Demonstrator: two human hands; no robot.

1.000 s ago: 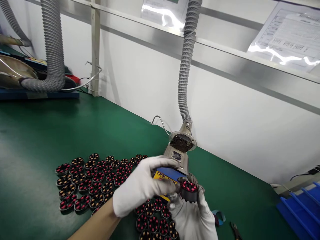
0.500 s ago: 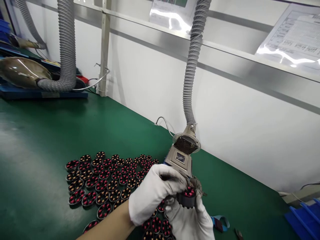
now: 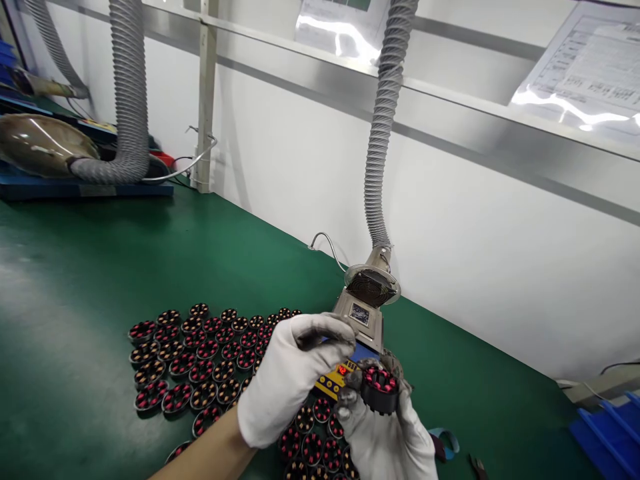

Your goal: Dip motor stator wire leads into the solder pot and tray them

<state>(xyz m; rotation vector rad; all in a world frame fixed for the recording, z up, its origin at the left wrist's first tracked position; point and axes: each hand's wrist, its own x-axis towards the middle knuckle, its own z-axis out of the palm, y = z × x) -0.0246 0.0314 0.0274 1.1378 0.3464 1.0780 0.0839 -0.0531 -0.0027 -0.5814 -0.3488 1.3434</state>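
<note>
Both my hands wear white gloves. My right hand [image 3: 387, 437] grips a round black stator [image 3: 380, 389] with red windings, held up above the bench. My left hand [image 3: 293, 377] is closed just left of it, fingers curled by the stator's edge; what it pinches is hidden. Behind my hands stands a small solder-pot machine [image 3: 361, 313] with a blue and yellow panel [image 3: 334, 380] and a round grille on top. Several more stators [image 3: 200, 363] lie in rows on the green bench mat [image 3: 100, 280].
A grey ribbed extraction hose [image 3: 383, 127] rises from the machine. A second hose [image 3: 127, 100] and a metal dish [image 3: 40, 143] sit at far left. Blue bins [image 3: 613, 427] stand at right. Small pliers [image 3: 477, 467] and a blue strap [image 3: 445, 441] lie near my right hand.
The stator in my right hand has dropped slightly and moved clear of my left fingers. My left hand lifted a little off it. The view shifted a bit leftward.
</note>
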